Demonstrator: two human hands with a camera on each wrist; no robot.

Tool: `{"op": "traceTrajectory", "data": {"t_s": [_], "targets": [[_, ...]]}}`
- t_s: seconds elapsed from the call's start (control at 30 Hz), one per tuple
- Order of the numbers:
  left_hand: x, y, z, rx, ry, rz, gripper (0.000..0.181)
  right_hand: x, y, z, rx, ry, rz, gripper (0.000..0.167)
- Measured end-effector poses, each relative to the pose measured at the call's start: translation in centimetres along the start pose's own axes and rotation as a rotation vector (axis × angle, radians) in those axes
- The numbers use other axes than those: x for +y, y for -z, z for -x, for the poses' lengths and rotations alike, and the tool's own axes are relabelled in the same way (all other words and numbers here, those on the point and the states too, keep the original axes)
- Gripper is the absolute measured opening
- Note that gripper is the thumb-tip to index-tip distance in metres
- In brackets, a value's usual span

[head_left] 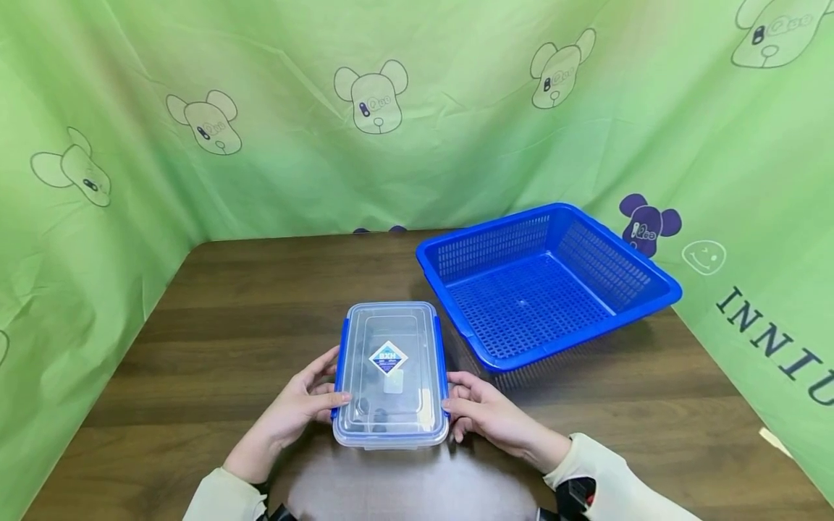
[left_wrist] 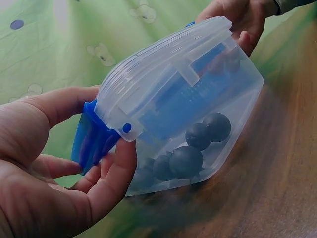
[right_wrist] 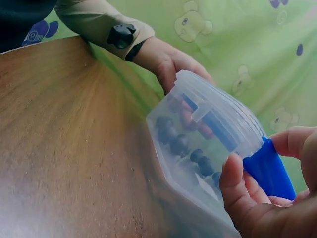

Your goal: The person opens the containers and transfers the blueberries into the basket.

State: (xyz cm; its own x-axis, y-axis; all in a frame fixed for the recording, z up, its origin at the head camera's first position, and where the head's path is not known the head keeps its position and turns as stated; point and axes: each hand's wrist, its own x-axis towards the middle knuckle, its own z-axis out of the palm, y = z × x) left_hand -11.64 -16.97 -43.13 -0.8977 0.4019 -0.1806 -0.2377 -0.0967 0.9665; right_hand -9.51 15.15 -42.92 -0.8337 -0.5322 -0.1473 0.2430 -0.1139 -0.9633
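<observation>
Head view: we see the left hand [head_left: 293,407] and right hand [head_left: 490,414] clamped on a blue-latched clear rectangular plastic box [head_left: 392,387].

Left hand [head_left: 300,407] and right hand [head_left: 494,420] face each other
Fingers [head_left: 321,367] bend in a grip, thumbs [head_left: 335,399] point inward, forearms [head_left: 224,498] converge.

Left hand [head_left: 302,407] and right hand [head_left: 483,414] bare. Left sleeve [head_left: 220,501], right sleeve [head_left: 615,474]: plain off-white, long, ending near the wrist. Black strap [right_wrist: 135,50] at left cuff, chunky black module [right_wrist: 121,35] beside it. Right module [head_left: 575,495] also black, small red spot [head_left: 590,499] showing. Finer detail unreadable.
</observation>
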Motion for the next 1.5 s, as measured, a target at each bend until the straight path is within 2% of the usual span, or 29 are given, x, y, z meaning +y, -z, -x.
{"op": "traceTrajectory", "data": {"t_s": [0.13, 0.4, 0.67, 0.93, 1.3, 1.4, 1.5], "targets": [[-0.2, 0.3, 0.1, -0.019, 0.006, 0.024, 0.092, 0.1, -0.3, -0.4, 0.010, 0.007, 0.036, 0.061], [-0.1, 0.3, 0.0, -0.045, 0.009, 0.039, 0.098, -0.1, -1.2, -0.8, 0.083, 0.024, 0.082, 0.052], [-0.1, 0.0, 0.0, -0.045, 0.003, 0.052, 0.099, -0.7, -2.4, -0.4, 0.112, 0.020, 0.246, 0.058], [0.2, 0.0, -0.2, -0.035, 0.019, 0.001, 0.101, -1.2, -3.4, -0.5, 0.103, 0.071, 0.397, 0.049], [0.3, 0.1, -0.4, -0.026, 0.033, -0.001, 0.102, -1.0, -3.3, -1.1, 0.135, 0.068, 0.416, 0.051], [0.3, 0.0, -0.3, -0.025, 0.034, 0.006, 0.102, -0.9, -3.2, -1.1, 0.118, 0.056, 0.345, 0.052], [0.3, 0.0, -0.2, -0.028, 0.030, 0.012, 0.102, -0.7, -2.6, -0.9, 0.071, 0.041, 0.203, 0.051]]}}
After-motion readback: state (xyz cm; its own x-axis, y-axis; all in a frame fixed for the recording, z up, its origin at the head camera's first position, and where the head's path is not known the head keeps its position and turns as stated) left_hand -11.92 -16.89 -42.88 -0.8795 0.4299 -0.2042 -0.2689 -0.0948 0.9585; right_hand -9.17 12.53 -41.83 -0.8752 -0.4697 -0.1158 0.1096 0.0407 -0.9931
